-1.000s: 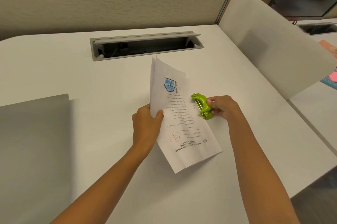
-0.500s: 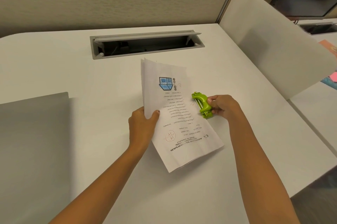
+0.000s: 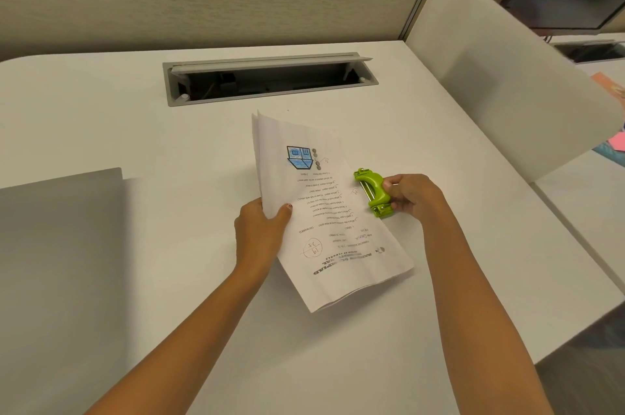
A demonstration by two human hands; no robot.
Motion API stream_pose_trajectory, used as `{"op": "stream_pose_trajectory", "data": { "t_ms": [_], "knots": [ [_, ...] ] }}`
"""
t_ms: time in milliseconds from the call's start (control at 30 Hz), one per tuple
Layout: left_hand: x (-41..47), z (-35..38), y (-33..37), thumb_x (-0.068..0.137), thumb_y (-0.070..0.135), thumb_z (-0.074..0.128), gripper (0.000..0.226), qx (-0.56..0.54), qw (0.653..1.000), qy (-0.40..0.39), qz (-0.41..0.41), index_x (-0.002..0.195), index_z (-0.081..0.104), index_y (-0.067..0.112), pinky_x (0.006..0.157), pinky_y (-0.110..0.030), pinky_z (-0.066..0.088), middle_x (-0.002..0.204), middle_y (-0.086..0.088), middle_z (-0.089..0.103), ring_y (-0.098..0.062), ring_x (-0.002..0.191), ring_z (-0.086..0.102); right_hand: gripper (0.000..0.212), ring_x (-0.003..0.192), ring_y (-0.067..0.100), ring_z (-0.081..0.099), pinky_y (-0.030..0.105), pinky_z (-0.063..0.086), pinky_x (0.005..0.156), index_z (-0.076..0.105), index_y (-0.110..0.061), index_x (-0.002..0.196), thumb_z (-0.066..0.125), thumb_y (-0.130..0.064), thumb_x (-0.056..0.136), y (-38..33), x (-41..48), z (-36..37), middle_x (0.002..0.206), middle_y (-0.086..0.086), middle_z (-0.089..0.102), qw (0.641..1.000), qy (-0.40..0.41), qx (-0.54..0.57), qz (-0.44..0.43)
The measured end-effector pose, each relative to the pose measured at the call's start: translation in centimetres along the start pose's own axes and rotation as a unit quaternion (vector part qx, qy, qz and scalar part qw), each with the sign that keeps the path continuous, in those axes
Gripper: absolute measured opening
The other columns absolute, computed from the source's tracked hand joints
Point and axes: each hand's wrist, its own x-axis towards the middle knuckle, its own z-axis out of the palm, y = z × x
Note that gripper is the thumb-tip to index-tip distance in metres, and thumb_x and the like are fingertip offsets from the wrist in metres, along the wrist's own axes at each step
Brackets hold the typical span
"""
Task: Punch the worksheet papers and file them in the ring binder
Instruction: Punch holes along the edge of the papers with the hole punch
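A thin stack of white worksheet papers point(image 3: 324, 211) with a blue drawing and a red mark lies tilted at the middle of the white desk point(image 3: 101, 130). My left hand point(image 3: 260, 228) pinches its left edge, lifting that side. The stack's right edge sits in a lime-green hole punch point(image 3: 372, 193), which my right hand point(image 3: 411, 196) grips from the right. A grey ring binder point(image 3: 57, 262) lies closed at the left.
An open grey cable tray point(image 3: 270, 79) is set into the desk behind the papers. A white chair back point(image 3: 507, 76) stands at the right edge. A neighbouring desk with coloured papers point(image 3: 612, 144) lies further right. A beige partition wall runs along the back.
My left hand has lowered and swung the papers' left side outward, so the stack lies flatter. My right hand and the punch have stayed in place.
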Motion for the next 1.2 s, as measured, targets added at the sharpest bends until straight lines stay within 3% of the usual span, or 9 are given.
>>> {"op": "stream_pose_trajectory", "data": {
  "t_ms": [167, 300, 700, 800, 867, 967, 1033, 1100, 1200],
  "knots": [
    [0.2, 0.1, 0.2, 0.089, 0.021, 0.063, 0.013, -0.001, 1.0, -0.007, -0.013, 0.1, 0.062, 0.015, 0.074, -0.038, 0.058, 0.098, -0.004, 0.069, -0.026, 0.085, 0.068, 0.024, 0.056, 0.023, 0.046, 0.029, 0.045, 0.054, 0.062, -0.012, 0.069, 0.06, 0.001, 0.089, 0.0, -0.2, -0.1, 0.071, 0.011, 0.055, 1.0, -0.004, 0.015, -0.005],
    [0.5, 0.1, -0.2, 0.089, 0.021, 0.063, 0.023, 0.009, 1.0, -0.011, -0.02, 0.109, 0.064, 0.009, 0.07, -0.032, 0.055, 0.1, -0.004, 0.069, -0.026, 0.087, 0.068, 0.021, 0.056, 0.024, 0.048, 0.031, 0.049, 0.055, 0.063, -0.012, 0.072, 0.061, 0.001, 0.088, 0.1, -0.4, 0.0, 0.075, 0.014, 0.057, 1.0, 0.002, 0.015, -0.022],
    [0.6, 0.2, -1.5, 0.091, 0.023, 0.059, 0.007, 0.028, 0.999, -0.014, -0.008, 0.097, 0.056, 0.022, 0.067, -0.028, 0.051, 0.102, -0.003, 0.068, -0.022, 0.084, 0.065, 0.018, 0.062, 0.021, 0.051, 0.028, 0.047, 0.056, 0.063, -0.013, 0.077, 0.06, -0.003, 0.091, -0.3, -1.6, 0.0, 0.076, 0.011, 0.058, 0.999, -0.01, 0.035, -0.018],
    [0.2, 0.6, -1.5, 0.09, 0.019, 0.059, 0.026, 0.061, 0.997, 0.018, 0.034, 0.116, 0.051, 0.017, 0.063, -0.015, 0.045, 0.113, 0.001, 0.063, -0.019, 0.09, 0.061, 0.017, 0.062, 0.021, 0.052, 0.03, 0.048, 0.06, 0.063, -0.014, 0.076, 0.061, -0.004, 0.09, -0.4, -1.8, 0.1, 0.076, 0.011, 0.058, 0.999, -0.003, 0.028, -0.028],
    [-0.4, 1.1, -1.0, 0.087, 0.015, 0.063, 0.057, 0.072, 0.992, 0.057, 0.083, 0.136, 0.033, 0.016, 0.079, -0.02, 0.048, 0.131, 0.0, 0.051, -0.02, 0.108, 0.056, 0.018, 0.06, 0.021, 0.052, 0.03, 0.049, 0.059, 0.063, -0.014, 0.075, 0.061, -0.003, 0.089, -0.4, -2.0, 0.2, 0.075, 0.01, 0.058, 0.999, 0.007, 0.021, -0.036],
    [-0.8, 1.6, -0.7, 0.084, 0.023, 0.067, 0.087, 0.227, 0.949, 0.124, 0.18, 0.149, 0.011, 0.017, 0.105, -0.037, 0.039, 0.155, -0.006, 0.016, -0.025, 0.136, 0.032, 0.019, 0.059, 0.019, 0.053, 0.028, 0.049, 0.056, 0.064, -0.015, 0.074, 0.062, -0.004, 0.089, -0.4, -2.0, 0.2, 0.073, 0.008, 0.058, 0.999, 0.017, 0.01, -0.038],
    [-0.4, 2.1, -0.2, 0.082, 0.031, 0.068, 0.09, 0.343, 0.898, 0.128, 0.245, 0.151, 0.012, 0.017, 0.117, -0.046, 0.014, 0.16, -0.01, 0.001, -0.029, 0.146, 0.009, 0.019, 0.058, 0.019, 0.053, 0.028, 0.049, 0.054, 0.064, -0.016, 0.074, 0.062, -0.004, 0.088, -0.4, -2.1, 0.2, 0.073, 0.008, 0.058, 0.999, 0.017, 0.003, -0.038],
    [0.1, 3.1, 0.2, 0.082, 0.037, 0.066, 0.084, 0.383, 0.872, 0.067, 0.297, 0.15, 0.02, 0.02, 0.119, -0.049, 0.002, 0.161, -0.008, -0.004, -0.029, 0.147, -0.003, 0.018, 0.058, 0.019, 0.052, 0.028, 0.049, 0.054, 0.065, -0.016, 0.074, 0.062, -0.004, 0.088, -0.4, -2.1, 0.1, 0.072, 0.008, 0.058, 0.999, 0.017, -0.001, -0.037],
    [1.1, 5.6, 0.4, 0.083, 0.048, 0.063, 0.075, 0.414, 0.855, -0.043, 0.309, 0.146, 0.031, 0.025, 0.118, -0.05, 0.001, 0.161, -0.002, -0.006, -0.028, 0.147, -0.004, 0.018, 0.057, 0.02, 0.051, 0.029, 0.048, 0.054, 0.065, -0.015, 0.074, 0.062, -0.003, 0.087, -0.5, -2.2, 0.2, 0.071, 0.008, 0.057, 0.999, 0.021, -0.005, -0.04]
  ]
}}
